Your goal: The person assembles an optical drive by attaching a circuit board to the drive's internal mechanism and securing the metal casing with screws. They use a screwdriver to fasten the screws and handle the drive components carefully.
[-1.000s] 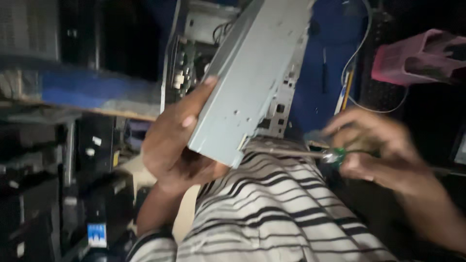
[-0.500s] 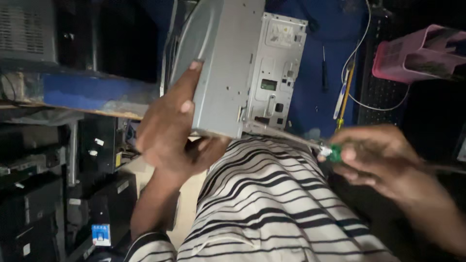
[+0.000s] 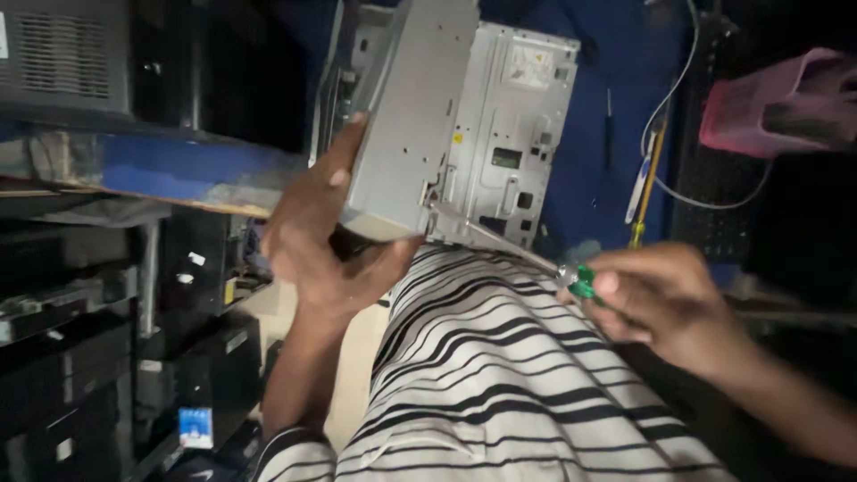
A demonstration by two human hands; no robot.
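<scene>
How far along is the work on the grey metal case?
Done: nothing that shows; no loose screws or panels are visible. In hand: the left hand grips the lower end of the grey case, and the right hand holds a green-handled screwdriver with its tip at the case's bottom corner. Left: whatever that tip is working on, which is too small to see.

two hands (image 3: pixel 312 241), one screwdriver (image 3: pixel 509 250), one metal case (image 3: pixel 411 125)

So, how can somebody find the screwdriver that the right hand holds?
Start from the grey metal box gripped by the left hand above the striped cloth. A thin metal shaft runs from its lower corner to the right hand. That screwdriver alone has a green handle.
</scene>
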